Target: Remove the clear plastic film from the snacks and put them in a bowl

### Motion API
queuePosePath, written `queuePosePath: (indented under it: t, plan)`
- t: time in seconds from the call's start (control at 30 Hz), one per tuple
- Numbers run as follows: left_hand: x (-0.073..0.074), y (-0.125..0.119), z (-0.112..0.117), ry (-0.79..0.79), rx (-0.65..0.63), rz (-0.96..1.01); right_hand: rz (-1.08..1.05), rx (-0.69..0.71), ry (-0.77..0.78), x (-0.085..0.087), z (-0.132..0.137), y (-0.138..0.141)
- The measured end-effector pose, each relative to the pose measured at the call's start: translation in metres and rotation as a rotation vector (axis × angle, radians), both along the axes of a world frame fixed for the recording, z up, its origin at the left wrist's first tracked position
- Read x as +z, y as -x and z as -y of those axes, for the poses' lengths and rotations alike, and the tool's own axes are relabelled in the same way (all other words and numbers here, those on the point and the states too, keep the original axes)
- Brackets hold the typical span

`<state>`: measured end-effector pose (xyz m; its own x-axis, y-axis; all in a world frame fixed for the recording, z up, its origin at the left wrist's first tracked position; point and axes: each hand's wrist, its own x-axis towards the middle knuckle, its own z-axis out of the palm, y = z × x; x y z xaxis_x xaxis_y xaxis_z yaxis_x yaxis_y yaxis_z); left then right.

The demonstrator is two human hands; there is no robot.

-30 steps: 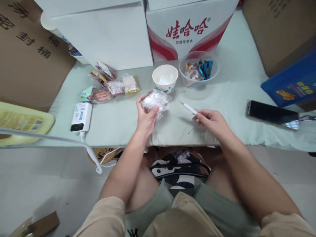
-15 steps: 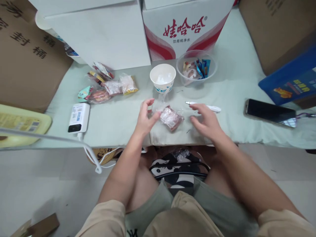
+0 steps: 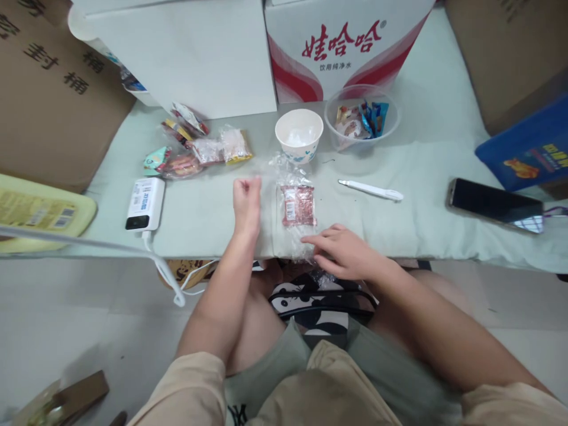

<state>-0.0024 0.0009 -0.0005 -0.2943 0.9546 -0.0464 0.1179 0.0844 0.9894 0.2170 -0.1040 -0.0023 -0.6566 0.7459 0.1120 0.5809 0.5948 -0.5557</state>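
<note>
A reddish snack packet in a clear crinkled wrapper (image 3: pixel 297 205) lies flat on the pale green table cover (image 3: pixel 208 213), its barcode label facing up. My left hand (image 3: pixel 246 201) hovers just left of the wrapper with its fingers curled together, slightly blurred; I cannot see what they pinch. My right hand (image 3: pixel 338 253) rests at the table's front edge, with its fingers stretched out on the wrapper's near corner. A white pen-shaped tool (image 3: pixel 371 189) lies free on the table to the right of the packet.
Behind the packet stand a white paper bowl (image 3: pixel 299 131) and a clear bowl of wrapped snacks (image 3: pixel 361 118). A snack pile (image 3: pixel 195 148) and a power bank (image 3: pixel 144 204) with its cable lie to the left, a phone (image 3: pixel 494 204) to the right. Cardboard boxes (image 3: pixel 350 47) line the back.
My left hand put the wrapped packet down and it now lies spread flat. My right hand let go of the white tool, which rests on the table, and moved onto the wrapper's near edge.
</note>
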Motion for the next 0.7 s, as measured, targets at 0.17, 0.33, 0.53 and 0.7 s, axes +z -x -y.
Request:
queuePosePath:
  t: [0.17,0.33,0.53,0.7]
  plan:
    - [0.01,-0.007,0.029,0.152,-0.447,-0.62,0.229,-0.057,-0.024,-0.003,-0.002,0.015]
    - [0.008,-0.011,0.029,0.084,-0.504,-0.551,0.162,-0.4,0.135,0.0,-0.006,0.015]
    - [0.013,-0.015,0.03,0.204,-0.516,0.412,-0.43,-0.718,0.356,-0.007,-0.019,0.006]
    - [0.028,-0.018,0.04,0.287,-0.697,0.85,-0.994,-0.693,0.889,-0.007,-0.026,0.01]
